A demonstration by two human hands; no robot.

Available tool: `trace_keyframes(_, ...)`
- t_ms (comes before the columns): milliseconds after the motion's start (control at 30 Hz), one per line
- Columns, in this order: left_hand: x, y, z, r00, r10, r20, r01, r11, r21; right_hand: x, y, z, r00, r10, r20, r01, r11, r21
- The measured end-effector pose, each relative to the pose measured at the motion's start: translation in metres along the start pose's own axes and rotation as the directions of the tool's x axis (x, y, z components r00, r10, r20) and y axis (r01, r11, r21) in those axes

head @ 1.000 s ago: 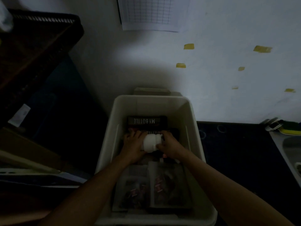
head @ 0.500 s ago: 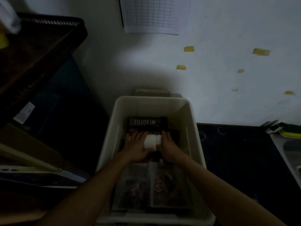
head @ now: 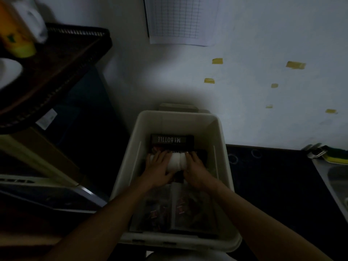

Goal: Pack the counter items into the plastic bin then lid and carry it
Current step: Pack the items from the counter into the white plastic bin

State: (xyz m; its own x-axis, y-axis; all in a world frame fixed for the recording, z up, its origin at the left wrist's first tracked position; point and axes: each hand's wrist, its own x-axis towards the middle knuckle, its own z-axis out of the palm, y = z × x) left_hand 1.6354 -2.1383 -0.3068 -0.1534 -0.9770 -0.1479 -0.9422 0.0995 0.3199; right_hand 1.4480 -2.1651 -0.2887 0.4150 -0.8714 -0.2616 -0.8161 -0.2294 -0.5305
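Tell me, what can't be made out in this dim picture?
Head view only:
- white container: both ends covered by the left hand and right hand.
- clear packets in the bin: too dark to read.
- yellow bottle: blurred, cut off by the left edge.

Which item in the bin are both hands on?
The white plastic bottle lying on its side, between the black MY BOTTLE box and the clear packets.
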Motion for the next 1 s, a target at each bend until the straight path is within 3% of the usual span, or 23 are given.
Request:
trace_keyframes(600,-0.031,0.042,-0.007,0.986,-0.113,-0.124,0.108,0.993,-0.047,-0.029,-0.003,-0.024,0.978,-0.210,0.007,0.210,0.977,0.033)
trace_keyframes(867,-0.060,0.071,-0.014,0.934,-0.271,-0.234,0.203,0.940,-0.275,-0.037,-0.004,-0.047,0.907,-0.414,0.078,0.407,0.909,0.094)
trace_keyframes(1000,-0.085,0.092,-0.021,0.898,-0.345,-0.275,0.293,0.932,-0.214,-0.047,-0.005,-0.051,0.856,-0.514,0.059,0.503,0.853,0.136)
